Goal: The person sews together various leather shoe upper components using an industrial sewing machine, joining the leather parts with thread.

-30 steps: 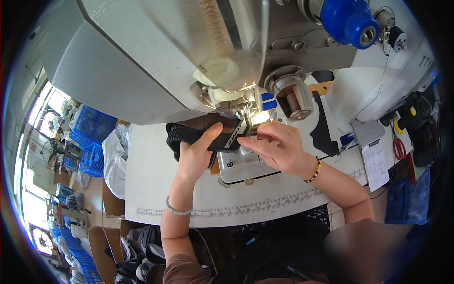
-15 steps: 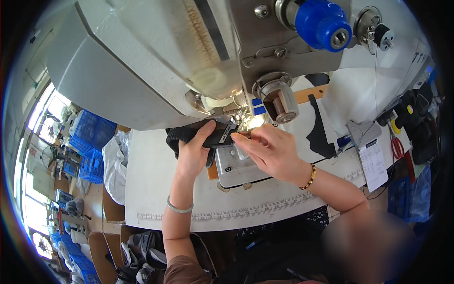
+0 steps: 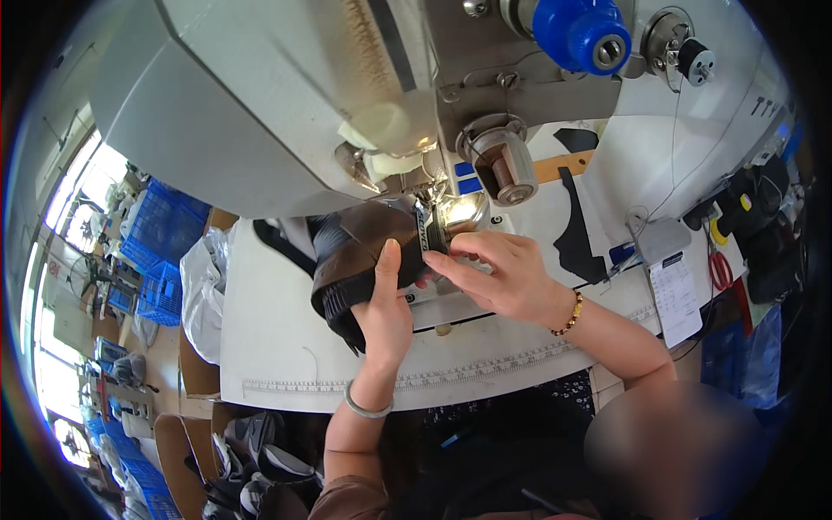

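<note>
A dark brown and black shoe upper (image 3: 355,247) lies under the lit needle area (image 3: 433,192) of a sewing machine. A narrow strip with pale lettering (image 3: 425,227) runs along its right edge. My left hand (image 3: 388,316) is closed on the upper from the near side, thumb on top and the other fingers mostly hidden beneath. My right hand (image 3: 513,282) has its fingertips drawn together at the strip's near end, index finger touching the edge. What exactly those fingertips pinch is partly hidden.
The machine head (image 3: 251,113) overhangs the work from above. Black cut pieces (image 3: 579,238) lie on the white table (image 3: 286,347) at right, near red-handled scissors (image 3: 719,270) and a paper slip (image 3: 674,299). Boxes of shoe parts (image 3: 260,451) stand below left.
The upper has swung round and spread out to the left, showing more of its body. My left hand has shifted right and nearer to me; my right hand stays by the strip.
</note>
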`<state>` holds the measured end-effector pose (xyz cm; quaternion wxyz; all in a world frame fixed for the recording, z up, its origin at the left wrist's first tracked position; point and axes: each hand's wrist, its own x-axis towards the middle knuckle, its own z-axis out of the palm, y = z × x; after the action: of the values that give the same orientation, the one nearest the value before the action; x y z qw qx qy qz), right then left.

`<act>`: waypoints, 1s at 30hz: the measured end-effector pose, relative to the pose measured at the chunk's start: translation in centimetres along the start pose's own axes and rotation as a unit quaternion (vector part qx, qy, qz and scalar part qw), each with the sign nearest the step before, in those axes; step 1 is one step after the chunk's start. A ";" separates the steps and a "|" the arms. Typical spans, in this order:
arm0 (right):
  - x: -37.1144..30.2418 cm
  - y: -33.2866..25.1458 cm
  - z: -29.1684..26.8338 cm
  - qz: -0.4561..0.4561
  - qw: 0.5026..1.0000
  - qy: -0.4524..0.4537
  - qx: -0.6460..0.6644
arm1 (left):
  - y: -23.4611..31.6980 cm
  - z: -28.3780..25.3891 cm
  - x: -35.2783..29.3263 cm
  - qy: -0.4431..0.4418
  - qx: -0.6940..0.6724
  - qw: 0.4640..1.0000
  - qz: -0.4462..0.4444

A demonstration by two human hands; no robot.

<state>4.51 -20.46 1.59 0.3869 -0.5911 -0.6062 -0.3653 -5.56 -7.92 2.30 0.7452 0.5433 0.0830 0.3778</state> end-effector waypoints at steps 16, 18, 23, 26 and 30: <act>-0.1 1.1 -0.8 -0.020 0.999 0.006 -0.026 | 0.6 0.9 -1.3 -0.007 0.084 0.996 -0.037; -0.2 1.2 -0.6 -0.013 1.000 0.002 -0.023 | 0.6 1.1 -1.2 -0.010 0.076 0.997 -0.030; -0.1 1.2 -0.3 0.013 1.000 0.021 -0.018 | 0.3 0.5 -0.3 -0.041 0.088 0.995 -0.018; 0.0 1.1 0.0 0.032 0.999 0.030 -0.025 | 0.2 0.4 0.3 -0.055 0.095 0.994 -0.006; 0.4 0.6 -0.2 0.049 0.998 0.030 -0.036 | 0.1 0.2 0.8 -0.062 0.098 0.993 -0.007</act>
<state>5.11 -20.46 2.02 0.4008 -0.6222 -0.5513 -0.3851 -4.93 -7.57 2.68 0.6947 0.6354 0.0766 0.3283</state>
